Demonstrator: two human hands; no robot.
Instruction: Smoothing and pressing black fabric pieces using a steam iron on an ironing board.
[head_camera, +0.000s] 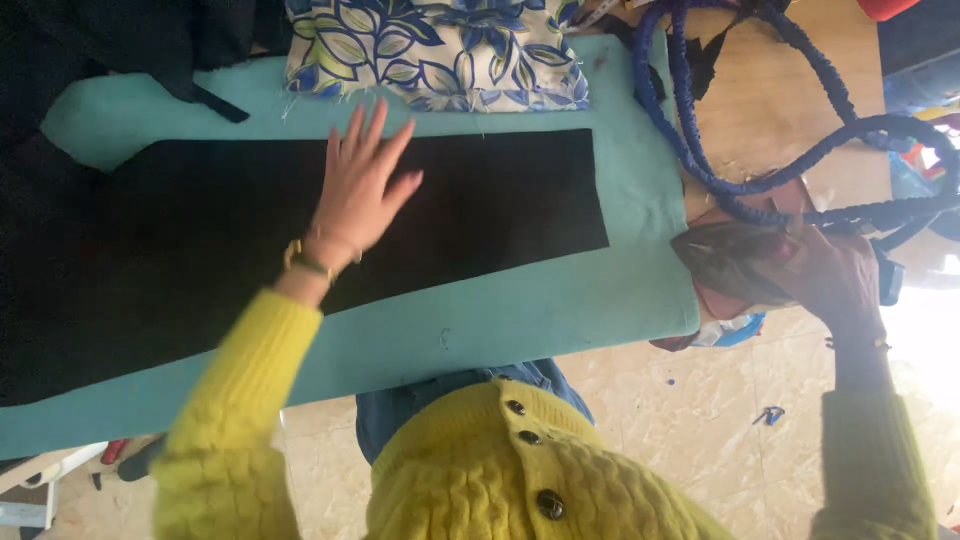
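My left hand (360, 190) lies flat with fingers spread on a long black piece of fabric (500, 200), which is spread over a teal padded board (560, 310). A gold bracelet sits on that wrist. My right hand (840, 285), in shadow past the board's right end, grips a dark brownish iron (730, 260). A thick blue braided cord (700, 150) loops up from the iron. Both arms wear yellow-green knit sleeves.
A folded blue and white floral fabric (440, 50) lies at the board's far edge. Dark clothing (120, 40) is piled at the far left. A wooden surface (790, 90) lies under the cord, with beige floor tiles (680, 400) below.
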